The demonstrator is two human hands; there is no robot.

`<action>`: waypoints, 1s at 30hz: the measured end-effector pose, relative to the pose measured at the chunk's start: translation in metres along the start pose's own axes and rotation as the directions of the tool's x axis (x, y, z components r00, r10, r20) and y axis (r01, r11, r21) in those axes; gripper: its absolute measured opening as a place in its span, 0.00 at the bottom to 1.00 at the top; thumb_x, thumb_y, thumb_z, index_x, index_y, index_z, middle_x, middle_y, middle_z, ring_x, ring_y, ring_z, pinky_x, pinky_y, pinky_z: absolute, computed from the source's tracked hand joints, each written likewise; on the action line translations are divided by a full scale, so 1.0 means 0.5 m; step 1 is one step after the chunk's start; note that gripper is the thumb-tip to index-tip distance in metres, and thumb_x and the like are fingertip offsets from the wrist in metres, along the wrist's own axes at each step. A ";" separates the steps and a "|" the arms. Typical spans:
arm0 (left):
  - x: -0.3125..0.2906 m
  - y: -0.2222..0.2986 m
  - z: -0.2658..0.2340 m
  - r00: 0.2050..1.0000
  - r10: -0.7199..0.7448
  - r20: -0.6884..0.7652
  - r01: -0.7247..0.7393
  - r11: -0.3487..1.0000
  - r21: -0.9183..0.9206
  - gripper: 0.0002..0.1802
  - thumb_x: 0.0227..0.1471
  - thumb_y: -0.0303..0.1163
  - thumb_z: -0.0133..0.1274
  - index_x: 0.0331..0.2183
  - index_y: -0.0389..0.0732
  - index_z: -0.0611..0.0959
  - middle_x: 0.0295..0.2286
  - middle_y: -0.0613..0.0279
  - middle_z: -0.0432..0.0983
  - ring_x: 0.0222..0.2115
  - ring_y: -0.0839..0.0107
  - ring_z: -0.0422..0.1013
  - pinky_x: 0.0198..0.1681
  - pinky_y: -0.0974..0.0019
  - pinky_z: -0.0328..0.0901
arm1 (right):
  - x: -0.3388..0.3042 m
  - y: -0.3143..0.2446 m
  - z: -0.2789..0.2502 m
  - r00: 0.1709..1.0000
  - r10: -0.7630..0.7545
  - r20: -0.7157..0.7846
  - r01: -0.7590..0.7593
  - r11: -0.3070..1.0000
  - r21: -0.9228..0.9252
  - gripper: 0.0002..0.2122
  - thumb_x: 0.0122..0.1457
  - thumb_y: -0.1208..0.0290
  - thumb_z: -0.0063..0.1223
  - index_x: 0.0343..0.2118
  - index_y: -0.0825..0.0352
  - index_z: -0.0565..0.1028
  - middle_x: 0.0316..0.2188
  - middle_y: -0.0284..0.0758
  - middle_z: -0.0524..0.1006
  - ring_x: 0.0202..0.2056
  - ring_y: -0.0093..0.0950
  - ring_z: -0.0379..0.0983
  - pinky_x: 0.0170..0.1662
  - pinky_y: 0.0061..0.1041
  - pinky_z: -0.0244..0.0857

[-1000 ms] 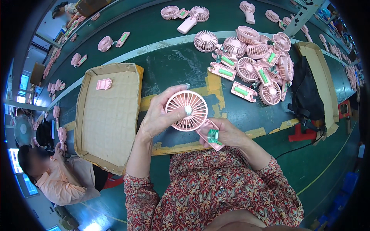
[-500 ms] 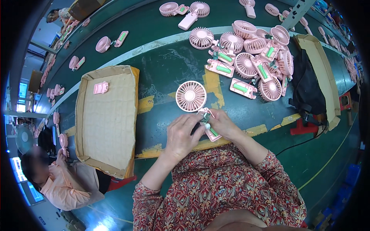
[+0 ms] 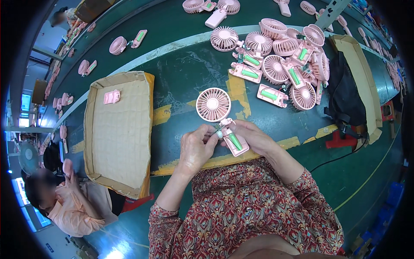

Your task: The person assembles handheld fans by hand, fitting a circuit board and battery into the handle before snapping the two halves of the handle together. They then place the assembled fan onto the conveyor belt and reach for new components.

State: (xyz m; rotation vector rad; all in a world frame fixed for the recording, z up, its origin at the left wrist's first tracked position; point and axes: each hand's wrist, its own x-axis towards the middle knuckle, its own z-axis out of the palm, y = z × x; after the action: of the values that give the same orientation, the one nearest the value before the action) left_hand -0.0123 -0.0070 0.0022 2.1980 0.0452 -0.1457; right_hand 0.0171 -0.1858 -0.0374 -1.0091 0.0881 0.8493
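Note:
A pink handheld fan (image 3: pixel 213 104) lies on the green worktable in front of me, its round grille upward. Its opened handle shell (image 3: pixel 238 150) points toward me, with a green battery (image 3: pixel 234 140) along the inside. My right hand (image 3: pixel 255 139) grips this shell by its right side near the hinge. Pinched between thumb and fingertips of my left hand (image 3: pixel 195 149) is a small green circuit board (image 3: pixel 218 127), at the left of the shell. A small white part (image 3: pixel 220 134) shows beside the left thumb. The right fingertips are partly hidden.
A shallow cardboard tray (image 3: pixel 118 142) at left holds a pink shell piece (image 3: pixel 112 97). Several opened fans (image 3: pixel 276 69) are piled at back right, beside a black bag (image 3: pixel 346 95). More fans lie on the belt (image 3: pixel 172 30) beyond. Another person (image 3: pixel 79 203) sits at lower left.
My left hand has drawn back to the left with the circuit board, off the shell. More of the shell and battery now shows. The other person has raised a pink part.

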 end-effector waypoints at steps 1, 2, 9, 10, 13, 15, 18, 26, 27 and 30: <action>-0.001 -0.004 0.000 1.000 0.009 -0.001 -0.009 1.000 -0.005 0.05 0.46 0.22 0.54 0.28 0.32 0.79 0.23 0.54 0.78 0.24 0.66 0.76 0.29 0.69 0.70 | -0.001 -0.004 -0.001 1.000 0.028 -0.004 -0.028 0.998 0.053 0.17 0.64 0.62 0.40 0.44 0.73 0.67 0.37 0.38 0.74 0.33 0.26 0.75 0.36 0.21 0.72; -0.001 -0.006 -0.003 1.000 0.006 0.001 -0.006 1.000 -0.003 0.05 0.46 0.22 0.54 0.28 0.32 0.79 0.23 0.54 0.78 0.24 0.66 0.76 0.29 0.69 0.70 | -0.001 -0.006 -0.003 0.998 0.057 -0.006 -0.056 0.993 0.106 0.18 0.64 0.60 0.39 0.45 0.73 0.67 0.39 0.39 0.74 0.34 0.27 0.75 0.36 0.22 0.72; 0.001 0.002 -0.004 0.971 0.237 -0.038 -0.227 0.959 0.170 0.04 0.45 0.20 0.52 0.29 0.32 0.78 0.23 0.53 0.76 0.22 0.64 0.74 0.27 0.67 0.68 | 0.013 0.001 -0.006 0.998 0.036 -0.044 -0.036 0.999 -0.001 0.20 0.64 0.57 0.36 0.42 0.72 0.69 0.34 0.38 0.76 0.31 0.25 0.75 0.34 0.21 0.71; 0.000 0.001 -0.001 0.979 0.199 -0.051 -0.191 0.973 0.126 0.04 0.45 0.20 0.52 0.28 0.32 0.78 0.23 0.53 0.76 0.22 0.65 0.75 0.27 0.67 0.68 | 0.014 -0.001 -0.006 0.998 0.047 -0.040 -0.047 0.999 0.005 0.19 0.64 0.57 0.36 0.42 0.72 0.70 0.33 0.38 0.76 0.31 0.24 0.75 0.34 0.21 0.71; -0.006 0.006 0.002 0.987 0.152 -0.047 -0.146 0.984 0.105 0.04 0.45 0.20 0.52 0.28 0.32 0.77 0.22 0.52 0.76 0.22 0.65 0.75 0.27 0.67 0.68 | 0.015 -0.004 -0.004 0.997 0.062 -0.041 -0.061 0.998 0.015 0.19 0.64 0.57 0.36 0.41 0.71 0.71 0.32 0.38 0.76 0.30 0.24 0.75 0.33 0.21 0.71; -0.007 0.001 0.005 0.985 0.166 -0.045 -0.161 0.982 0.101 0.04 0.46 0.20 0.52 0.29 0.31 0.77 0.22 0.52 0.76 0.22 0.66 0.75 0.28 0.68 0.68 | 0.014 -0.005 -0.004 0.997 0.066 -0.045 -0.065 0.998 0.016 0.19 0.64 0.57 0.36 0.41 0.71 0.71 0.32 0.37 0.76 0.29 0.24 0.75 0.32 0.21 0.71; -0.007 -0.011 0.013 0.986 0.161 -0.037 -0.159 0.985 0.061 0.04 0.46 0.20 0.51 0.29 0.31 0.77 0.22 0.53 0.76 0.23 0.68 0.75 0.28 0.68 0.68 | 0.013 -0.003 -0.007 0.996 0.077 -0.039 -0.076 0.997 0.028 0.18 0.64 0.59 0.37 0.41 0.71 0.71 0.32 0.37 0.76 0.30 0.23 0.75 0.34 0.20 0.70; -0.003 -0.021 0.027 0.997 0.069 -0.018 -0.070 0.993 -0.097 0.03 0.49 0.20 0.50 0.30 0.31 0.76 0.23 0.58 0.76 0.24 0.75 0.72 0.30 0.71 0.67 | 0.016 0.010 -0.014 0.995 0.071 -0.075 -0.071 0.997 0.004 0.17 0.63 0.62 0.40 0.43 0.73 0.70 0.34 0.34 0.75 0.32 0.18 0.71 0.34 0.18 0.67; -0.002 -0.021 0.028 0.996 0.083 -0.023 -0.085 0.992 -0.093 0.04 0.48 0.21 0.50 0.30 0.32 0.76 0.22 0.55 0.76 0.23 0.68 0.73 0.29 0.67 0.67 | 0.017 0.011 -0.014 0.995 0.071 -0.075 -0.071 0.997 0.006 0.17 0.63 0.62 0.40 0.43 0.73 0.70 0.34 0.34 0.75 0.32 0.18 0.71 0.34 0.18 0.67; -0.003 -0.028 0.036 0.995 0.092 -0.041 -0.095 0.992 -0.082 0.04 0.48 0.22 0.51 0.30 0.34 0.76 0.22 0.52 0.76 0.23 0.61 0.75 0.27 0.63 0.67 | 0.018 0.016 -0.016 0.993 0.058 -0.100 -0.058 0.998 0.007 0.17 0.63 0.62 0.41 0.44 0.73 0.70 0.34 0.33 0.75 0.32 0.17 0.71 0.34 0.17 0.67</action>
State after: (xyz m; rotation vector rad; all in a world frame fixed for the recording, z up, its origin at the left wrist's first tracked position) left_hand -0.0167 -0.0133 -0.0193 2.1146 -0.0301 -0.0498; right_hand 0.0203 -0.1846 -0.0516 -1.0492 0.2050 0.8508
